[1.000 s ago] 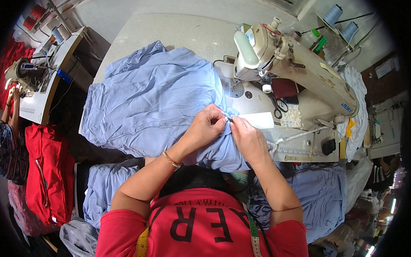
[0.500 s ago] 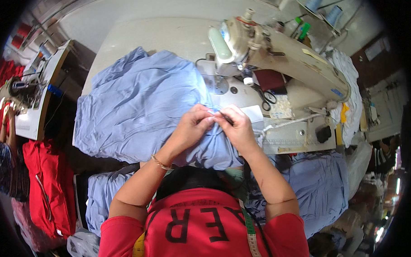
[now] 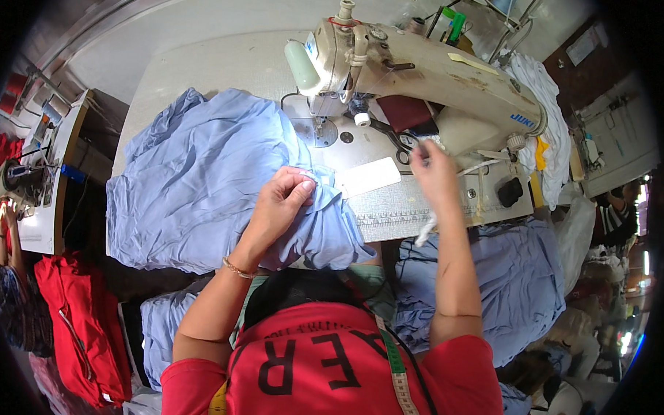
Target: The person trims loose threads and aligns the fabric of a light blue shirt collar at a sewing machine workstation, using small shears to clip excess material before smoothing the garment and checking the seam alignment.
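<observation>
A light blue garment [image 3: 201,174] lies bunched across the left of the sewing table. My left hand [image 3: 283,195] pinches a fold at its right edge, below the machine's needle area. To the right, over the table, my right hand [image 3: 437,183] is raised with its fingers closed. A small dark object shows at those fingertips, too blurred to name. Just left of them lie black-handled scissors [image 3: 403,145], partly beneath a dark red piece [image 3: 404,113]. Between my hands rests a white card [image 3: 372,177]. The sewing machine [image 3: 424,72] stands beyond.
A white cord [image 3: 426,231] hangs over the table's front edge. More blue cloth [image 3: 483,286] is piled below at the right. Red cloth [image 3: 79,323] hangs at the left, near another sewing machine [image 3: 18,178] where another person's hands are working.
My right hand has left the fabric and moved right, toward the scissors. The left hand keeps its pinch. More of the white card now shows. The whole view has shifted slightly.
</observation>
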Demonstrator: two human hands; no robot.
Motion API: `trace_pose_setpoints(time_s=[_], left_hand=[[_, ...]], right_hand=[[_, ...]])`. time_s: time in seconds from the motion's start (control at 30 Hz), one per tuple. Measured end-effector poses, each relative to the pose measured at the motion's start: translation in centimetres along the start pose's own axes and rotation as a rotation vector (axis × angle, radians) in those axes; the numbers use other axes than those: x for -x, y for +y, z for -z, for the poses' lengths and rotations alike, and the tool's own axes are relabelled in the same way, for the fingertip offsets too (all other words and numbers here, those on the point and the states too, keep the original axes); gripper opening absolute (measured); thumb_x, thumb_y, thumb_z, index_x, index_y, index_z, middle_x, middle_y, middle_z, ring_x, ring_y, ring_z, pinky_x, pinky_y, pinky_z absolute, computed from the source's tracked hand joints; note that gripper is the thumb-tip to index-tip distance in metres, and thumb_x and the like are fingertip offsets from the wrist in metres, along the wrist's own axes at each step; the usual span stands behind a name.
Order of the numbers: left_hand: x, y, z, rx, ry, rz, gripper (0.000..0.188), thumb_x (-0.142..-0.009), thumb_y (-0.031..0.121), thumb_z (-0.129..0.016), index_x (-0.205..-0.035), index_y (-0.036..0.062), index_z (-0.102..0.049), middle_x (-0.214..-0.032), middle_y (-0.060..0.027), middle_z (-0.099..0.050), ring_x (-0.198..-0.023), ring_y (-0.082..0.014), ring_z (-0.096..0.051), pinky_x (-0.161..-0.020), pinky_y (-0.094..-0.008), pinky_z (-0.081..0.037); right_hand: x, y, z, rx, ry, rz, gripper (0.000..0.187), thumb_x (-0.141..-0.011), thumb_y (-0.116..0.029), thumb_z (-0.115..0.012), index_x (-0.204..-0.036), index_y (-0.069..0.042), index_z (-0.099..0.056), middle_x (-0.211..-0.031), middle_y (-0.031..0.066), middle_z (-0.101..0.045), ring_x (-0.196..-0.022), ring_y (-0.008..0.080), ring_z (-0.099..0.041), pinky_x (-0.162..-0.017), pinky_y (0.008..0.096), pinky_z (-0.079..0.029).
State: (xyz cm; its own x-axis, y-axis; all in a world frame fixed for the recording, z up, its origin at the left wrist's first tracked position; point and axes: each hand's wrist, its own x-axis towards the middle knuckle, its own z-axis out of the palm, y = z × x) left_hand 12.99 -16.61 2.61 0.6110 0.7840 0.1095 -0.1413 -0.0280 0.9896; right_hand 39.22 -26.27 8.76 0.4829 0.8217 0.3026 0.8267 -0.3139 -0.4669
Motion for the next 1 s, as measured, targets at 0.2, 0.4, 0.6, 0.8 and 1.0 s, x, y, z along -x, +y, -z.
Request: trace_pose_setpoints(time_s=[0.2, 0.4, 0.6, 0.8, 1.0], left_hand=[[-0.1, 0.3, -0.3, 0.138, 0.042, -0.042, 0.019, -0.089, 0.013, -0.057, -0.081, -0.0034, -0.062, -0.09, -0.0036, -0.054, -0.071, -0.0085, -0.052, -0.066, -0.0221, -0.044], [0.7, 1.2, 1.9, 0.314, 0.074, -0.091, 0.027, -0.092, 0.024, -0.053, -0.085, -0.0008, -0.063, -0.088, -0.002, -0.058, -0.078, -0.0075, -0.048, -0.076, -0.0225, -0.038], [0.7, 4.2, 4.1, 0.44, 0.14, -0.082, 0.034, -0.091, 0.029, -0.05, -0.07, 0.0026, -0.054, -0.095, -0.0086, -0.058, -0.079, -0.0108, -0.047, -0.072, -0.0227, -0.037], [0.0, 4.2, 5.7, 0.547, 0.103, -0.166, 0.036, -0.092, 0.031, -0.049, -0.074, 0.0009, -0.055, -0.091, -0.0074, -0.058, -0.076, -0.01, -0.047, -0.07, -0.0218, -0.038], [0.8, 5.0, 6.9, 0.442, 0.001, -0.216, 0.034, -0.091, 0.029, -0.052, -0.077, -0.001, -0.057, -0.097, -0.0077, -0.058, -0.081, -0.009, -0.048, -0.073, -0.0206, -0.038]], right_hand=[[-1.6, 6.3, 1.0, 0.369, 0.101, 0.031, 0.027, -0.087, -0.027, -0.053, -0.103, -0.007, -0.06, -0.097, 0.0152, -0.06, -0.089, 0.0347, -0.058, -0.074, 0.0423, -0.046], [2.4, -2.7, -0.1, 0.046, -0.233, 0.161, 0.035, -0.085, -0.033, -0.057, -0.109, -0.008, -0.056, -0.098, 0.0142, -0.055, -0.088, 0.0336, -0.056, -0.074, 0.0408, -0.045], [3.9, -3.2, -2.0, 0.368, -0.119, 0.461, 0.05, -0.082, -0.04, -0.058, -0.118, -0.007, -0.051, -0.111, 0.0124, -0.049, -0.088, 0.033, -0.054, -0.077, 0.0415, -0.044], [4.3, -8.7, -4.7, -0.765, -0.7, -0.047, 0.056, -0.086, -0.046, -0.056, -0.118, -0.001, -0.05, -0.111, 0.008, -0.055, -0.106, 0.0186, -0.05, -0.091, 0.0318, -0.038], [2.9, -14.0, -8.0, -1.555, -1.146, -0.414, 0.048, -0.082, -0.035, -0.067, -0.117, -0.006, -0.051, -0.107, 0.0019, -0.056, -0.103, 0.0114, -0.05, -0.092, 0.0284, -0.038]])
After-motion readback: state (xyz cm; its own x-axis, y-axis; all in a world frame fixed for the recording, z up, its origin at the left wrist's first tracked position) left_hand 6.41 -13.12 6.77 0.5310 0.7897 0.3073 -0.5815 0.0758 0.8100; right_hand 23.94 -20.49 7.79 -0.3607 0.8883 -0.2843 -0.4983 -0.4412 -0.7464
